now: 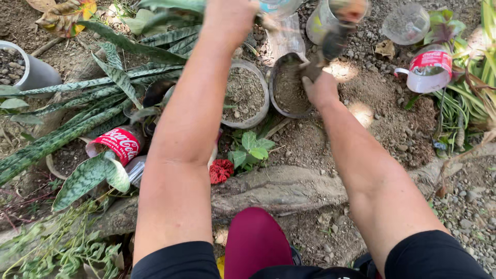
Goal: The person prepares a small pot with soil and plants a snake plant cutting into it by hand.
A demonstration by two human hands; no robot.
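My right hand (pixel 321 89) grips the handle of a dark trowel (pixel 333 44). Its blade points up and away, just beyond a cut plastic pot filled with soil (pixel 289 90). The hand rests at that pot's right rim. My left hand (pixel 228 20) is closed at the top of the view, around what looks like a clear plastic bottle (pixel 283 33); the grip is partly cut off by the frame edge. A second soil-filled plastic pot (pixel 244 94) sits between my arms, left of the first.
Striped snake-plant leaves (pixel 77 119) fill the left. Red-labelled cut bottles lie at left (pixel 121 144) and right (pixel 429 70). A grey pot (pixel 31 70), clear cups (pixel 408 23), a thick root (pixel 279 188), a small green seedling (pixel 253 147) and loose soil (pixel 382 98) surround me.
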